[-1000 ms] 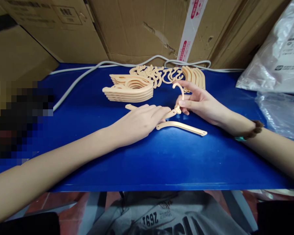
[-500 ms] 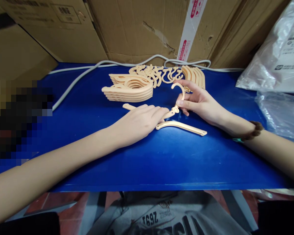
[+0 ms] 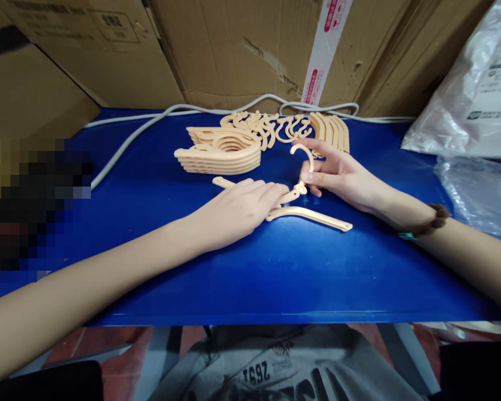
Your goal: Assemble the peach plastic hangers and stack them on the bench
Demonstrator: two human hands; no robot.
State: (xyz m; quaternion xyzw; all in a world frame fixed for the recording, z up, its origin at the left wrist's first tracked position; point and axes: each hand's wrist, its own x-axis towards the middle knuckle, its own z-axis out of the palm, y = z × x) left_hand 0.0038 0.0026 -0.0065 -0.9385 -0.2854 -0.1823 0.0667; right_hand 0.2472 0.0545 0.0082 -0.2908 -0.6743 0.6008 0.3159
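My right hand (image 3: 332,172) pinches a cream hanger hook (image 3: 305,155) between thumb and fingers, its curve pointing up and to the left. The round base of the hook meets the end of a cream hanger arm (image 3: 291,196). Over that arm lies my left hand (image 3: 250,209), closed on it from above; its far end sticks out beyond the knuckles. My left fingertips are hidden beneath the hand. Just in front, a second hanger arm (image 3: 313,214) rests on the blue table (image 3: 250,284), close to my left fingers.
Behind my left hand stands a stack of folded hanger pieces (image 3: 219,159). Loose hooks (image 3: 292,127) and a row of hanger arms (image 3: 332,131) lie farther back. A grey cable (image 3: 137,131) runs before cardboard boxes (image 3: 242,50). Plastic bags (image 3: 463,106) sit at right.
The hook has tilted very slightly to the left, and the held arm's far end has shifted a little right. Both hands keep their hold; the second arm stays in place.
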